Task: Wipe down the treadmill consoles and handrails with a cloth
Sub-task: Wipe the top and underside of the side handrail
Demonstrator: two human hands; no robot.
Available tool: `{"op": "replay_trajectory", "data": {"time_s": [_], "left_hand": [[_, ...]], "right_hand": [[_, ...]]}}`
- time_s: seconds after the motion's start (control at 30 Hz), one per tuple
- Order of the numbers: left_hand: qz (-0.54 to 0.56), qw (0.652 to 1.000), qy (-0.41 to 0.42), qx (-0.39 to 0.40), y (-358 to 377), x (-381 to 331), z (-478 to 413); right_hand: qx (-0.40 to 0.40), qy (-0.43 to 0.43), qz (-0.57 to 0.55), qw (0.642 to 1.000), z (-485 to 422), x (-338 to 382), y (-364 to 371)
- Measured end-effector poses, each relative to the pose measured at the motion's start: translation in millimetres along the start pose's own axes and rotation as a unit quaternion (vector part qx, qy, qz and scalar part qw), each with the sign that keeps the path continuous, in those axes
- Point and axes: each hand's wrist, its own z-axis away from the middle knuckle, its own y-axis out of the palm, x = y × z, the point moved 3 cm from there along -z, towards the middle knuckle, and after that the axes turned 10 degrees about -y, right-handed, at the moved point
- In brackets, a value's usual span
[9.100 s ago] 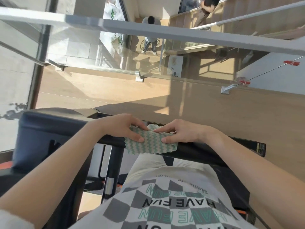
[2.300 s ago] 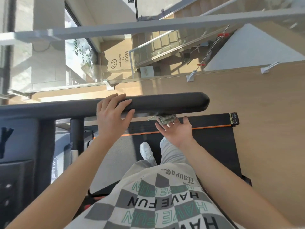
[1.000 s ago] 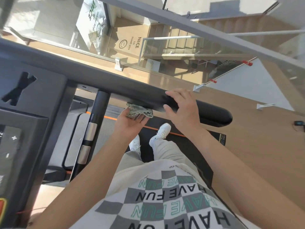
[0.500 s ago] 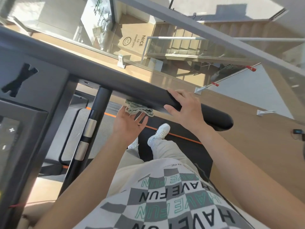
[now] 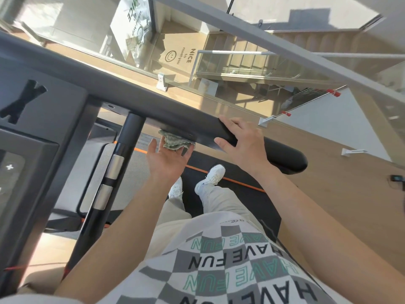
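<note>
Now: left hand (image 5: 167, 162) palm-up, fingers straight, slightly spread, pressing cloth (image 5: 173, 143) against rail (image 5: 283, 156) underside above fingertips; right hand (image 5: 243, 145) fingers curled over rail, thumb beneath.

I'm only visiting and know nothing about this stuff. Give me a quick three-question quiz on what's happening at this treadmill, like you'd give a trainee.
1. True or false: the left hand presses the cloth up against the underside of the handrail.
2. Where is the right hand? A: hanging at the person's side. B: gripping the handrail from above. C: holding the cloth.
3. Fill in: the person's shoes are ____.
Key: 1 true; 2 B; 3 white.
</note>
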Motion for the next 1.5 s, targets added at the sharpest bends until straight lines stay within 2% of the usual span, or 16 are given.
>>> {"op": "replay_trajectory", "data": {"time_s": [0.17, 0.37, 0.43, 0.67, 0.87, 1.1, 1.33, 1.5], "left_hand": [[-0.009, 1.0, -0.004, -0.002, 0.4, 17.2, -0.3], [0.053, 0.991, 0.122, -0.017, 2.7, -15.6, 1.3], [0.044, 0.989, 0.139, -0.013, 8.8, -15.0, 3.4], [-0.023, 0.995, 0.102, -0.003, 15.7, 12.5, -0.8], [-0.003, 0.989, 0.15, -0.014, 18.7, -6.9, 2.7], [0.016, 0.974, 0.217, -0.062, 31.5, -5.1, 4.5], [-0.027, 0.977, 0.193, -0.085, 32.4, 37.5, 8.4], [-0.04, 0.98, 0.186, -0.064, 25.9, 47.6, 21.7]], "right_hand": [[0.005, 0.004, -0.002, 1.0, -0.6, -0.7, 0.5], [0.012, 0.006, -0.002, 1.0, -0.6, 0.4, 0.1], [0.015, 0.004, -0.004, 1.0, -0.4, 1.0, -1.0], [0.028, -0.012, 0.008, 0.999, 0.1, 1.4, -4.8], [0.08, -0.039, 0.018, 0.996, -3.0, -5.0, -3.6], [0.185, -0.095, -0.079, 0.975, -11.0, -27.0, -25.9], [0.239, -0.144, -0.162, 0.946, -6.2, -55.7, -38.7], [0.252, -0.166, -0.171, 0.938, -4.4, -68.8, -35.3]]}}
